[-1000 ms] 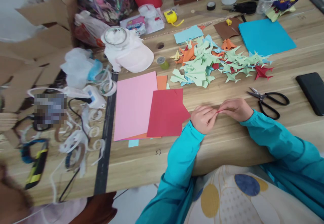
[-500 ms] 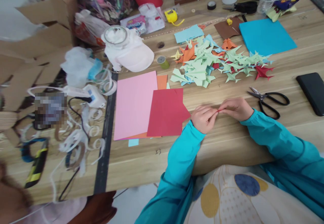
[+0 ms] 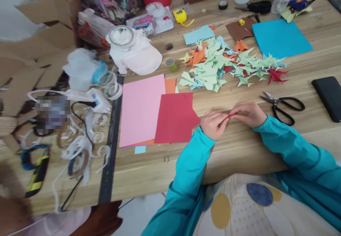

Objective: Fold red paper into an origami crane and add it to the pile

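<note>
Between my fingertips is a small piece of folded red paper, mostly covered by them. My left hand pinches its left end, and my right hand pinches the other end. Just left of my left hand lie red paper sheets, partly over a pink sheet. Beyond my hands is a pile of folded paper cranes in pale green, orange, blue and red. Black-handled scissors rest open-bladed to the right of my right hand.
A black phone lies at the right. Blue paper and a yellow tape measure are at the back. Tape rolls, cables and a yellow-black cutter clutter the left, near another person's arm.
Slightly more of the red paper shows between my fingertips. My hands have barely shifted, and the other things stay where they were.
</note>
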{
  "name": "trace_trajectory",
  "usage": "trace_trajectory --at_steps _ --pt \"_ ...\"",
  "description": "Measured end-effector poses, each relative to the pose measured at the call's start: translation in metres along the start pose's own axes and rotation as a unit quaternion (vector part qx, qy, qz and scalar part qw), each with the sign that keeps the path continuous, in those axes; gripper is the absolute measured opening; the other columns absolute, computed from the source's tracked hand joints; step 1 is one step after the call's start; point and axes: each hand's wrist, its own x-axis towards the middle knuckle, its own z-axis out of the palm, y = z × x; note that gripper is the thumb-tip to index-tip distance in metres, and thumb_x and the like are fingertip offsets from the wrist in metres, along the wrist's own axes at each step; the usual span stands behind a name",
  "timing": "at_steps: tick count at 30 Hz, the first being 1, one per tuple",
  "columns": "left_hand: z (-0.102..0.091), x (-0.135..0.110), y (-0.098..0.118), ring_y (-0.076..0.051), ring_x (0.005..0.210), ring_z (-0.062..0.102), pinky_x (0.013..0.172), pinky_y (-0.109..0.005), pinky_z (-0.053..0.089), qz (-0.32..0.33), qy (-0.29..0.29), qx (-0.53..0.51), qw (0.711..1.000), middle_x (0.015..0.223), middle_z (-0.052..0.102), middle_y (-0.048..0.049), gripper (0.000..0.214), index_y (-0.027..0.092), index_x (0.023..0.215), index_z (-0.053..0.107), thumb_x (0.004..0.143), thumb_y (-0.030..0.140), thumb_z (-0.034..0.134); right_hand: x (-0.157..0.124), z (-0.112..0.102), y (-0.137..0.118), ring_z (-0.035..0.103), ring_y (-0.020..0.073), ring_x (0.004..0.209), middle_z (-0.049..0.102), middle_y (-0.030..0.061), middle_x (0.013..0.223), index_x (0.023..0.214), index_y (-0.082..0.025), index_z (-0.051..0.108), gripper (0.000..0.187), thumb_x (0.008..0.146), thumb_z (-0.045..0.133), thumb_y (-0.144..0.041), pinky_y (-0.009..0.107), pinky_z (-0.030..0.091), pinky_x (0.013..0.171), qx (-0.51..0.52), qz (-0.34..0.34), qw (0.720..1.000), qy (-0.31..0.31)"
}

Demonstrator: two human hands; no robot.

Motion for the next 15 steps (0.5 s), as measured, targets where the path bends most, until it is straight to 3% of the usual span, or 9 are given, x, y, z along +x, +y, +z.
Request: trace_trajectory --at_steps 15 --pt "0.0044 -0.0023 0.0001 -0.013 0.064 0.062 0.063 -0.027 0.048 -0.025 0.001 -0.023 0.999 0.072 0.069 -0.0037 0.017 0.018 0.077 0.066 0.079 0.025 0.051 -0.0021 0.0041 0.0057 0.058 0.0118 0.064 0.063 0.0038 0.068 0.075 -0.017 0.062 0.017 0.081 0.053 -0.030 0.023 0.046 0.059 -0.010 -0.013 1.000 -0.019"
